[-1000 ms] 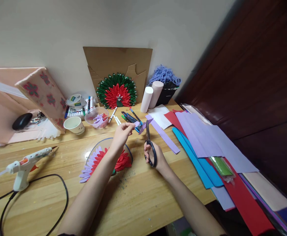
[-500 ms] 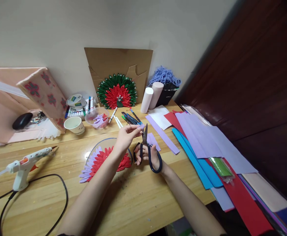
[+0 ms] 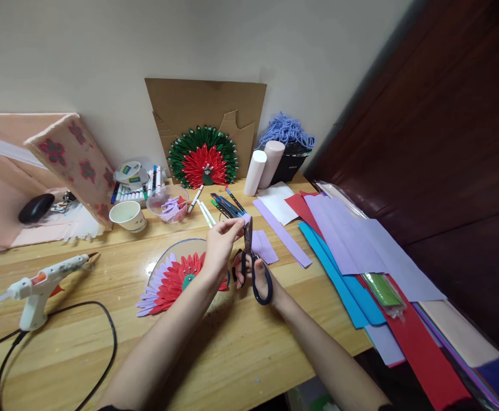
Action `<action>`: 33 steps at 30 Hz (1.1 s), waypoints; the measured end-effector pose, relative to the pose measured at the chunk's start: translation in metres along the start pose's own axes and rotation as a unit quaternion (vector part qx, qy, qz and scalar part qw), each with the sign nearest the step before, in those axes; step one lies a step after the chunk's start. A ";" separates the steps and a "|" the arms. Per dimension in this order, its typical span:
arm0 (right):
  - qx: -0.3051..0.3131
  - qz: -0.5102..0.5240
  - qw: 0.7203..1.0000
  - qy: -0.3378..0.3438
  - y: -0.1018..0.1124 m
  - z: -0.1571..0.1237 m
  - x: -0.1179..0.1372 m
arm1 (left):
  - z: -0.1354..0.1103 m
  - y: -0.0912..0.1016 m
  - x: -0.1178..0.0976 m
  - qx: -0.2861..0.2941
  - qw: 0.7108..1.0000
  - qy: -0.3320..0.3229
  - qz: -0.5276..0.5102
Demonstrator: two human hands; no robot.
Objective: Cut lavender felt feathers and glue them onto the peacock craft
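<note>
My left hand (image 3: 221, 242) pinches a small piece of purple paper (image 3: 246, 218) between thumb and fingertips. Dark-handled scissors (image 3: 248, 240) are in my right hand (image 3: 255, 273), their blades pointing up beside the purple piece; whether they touch it I cannot tell. Under my left forearm lies a peacock craft (image 3: 176, 285) with red and purple petals and a green body, partly hidden, on a clear round sheet. Just right of the scissors are a cut purple piece (image 3: 265, 246) and a long purple strip (image 3: 282, 233).
At left lies a white glue gun (image 3: 39, 288) with a looping black cord. Behind are a paper cup (image 3: 128, 217), a clear bowl (image 3: 167, 205) of scraps, markers (image 3: 227, 205) and a finished peacock (image 3: 204, 157) against cardboard. Coloured sheets (image 3: 347, 240) cover the right side.
The scissors have closed up, their handles nearer each other, and shifted slightly left with my right hand. My left hand still holds the purple piece. More of the peacock's green body shows.
</note>
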State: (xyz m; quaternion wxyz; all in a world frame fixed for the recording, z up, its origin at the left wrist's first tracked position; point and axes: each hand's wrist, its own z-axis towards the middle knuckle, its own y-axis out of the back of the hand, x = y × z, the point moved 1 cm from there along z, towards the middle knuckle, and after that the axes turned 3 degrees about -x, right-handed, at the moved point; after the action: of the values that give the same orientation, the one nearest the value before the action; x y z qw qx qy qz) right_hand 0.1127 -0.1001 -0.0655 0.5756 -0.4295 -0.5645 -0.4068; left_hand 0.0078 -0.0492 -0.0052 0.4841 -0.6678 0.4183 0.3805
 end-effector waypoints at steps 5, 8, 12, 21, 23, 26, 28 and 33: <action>-0.019 0.016 1.000 -0.014 -0.001 0.001 -0.002 | -0.005 -0.005 0.003 -0.006 1.000 -0.007 0.022; -0.034 0.038 0.999 -0.018 0.000 0.002 -0.003 | -0.005 -0.007 0.009 -0.004 1.000 -0.008 0.029; -0.049 0.056 0.997 -0.006 0.000 0.003 -0.003 | -0.005 -0.008 0.014 -0.002 1.000 -0.004 0.029; -0.066 0.017 0.998 -0.013 -0.002 0.001 0.003 | -0.008 -0.010 0.013 -0.016 0.999 0.000 0.031; -0.069 0.007 0.998 -0.010 -0.001 0.001 0.002 | -0.008 -0.011 0.012 -0.020 0.999 -0.001 0.029; -0.078 0.013 0.997 -0.011 0.000 0.001 -0.003 | -0.007 -0.010 0.011 -0.023 0.999 -0.005 0.032; -0.087 0.014 0.996 -0.021 0.001 0.001 -0.007 | -0.007 -0.010 0.009 -0.026 0.999 -0.009 0.037; -0.085 0.006 0.996 -0.034 0.001 0.001 -0.006 | -0.003 -0.006 0.004 -0.028 0.998 -0.020 0.052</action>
State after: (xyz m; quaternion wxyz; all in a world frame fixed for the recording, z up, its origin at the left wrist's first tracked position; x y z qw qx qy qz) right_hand 0.1129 -0.0986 -0.0719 0.5203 -0.4938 -0.5445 -0.4348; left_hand 0.0151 -0.0519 -0.0060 0.4534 -0.6506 0.4317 0.4297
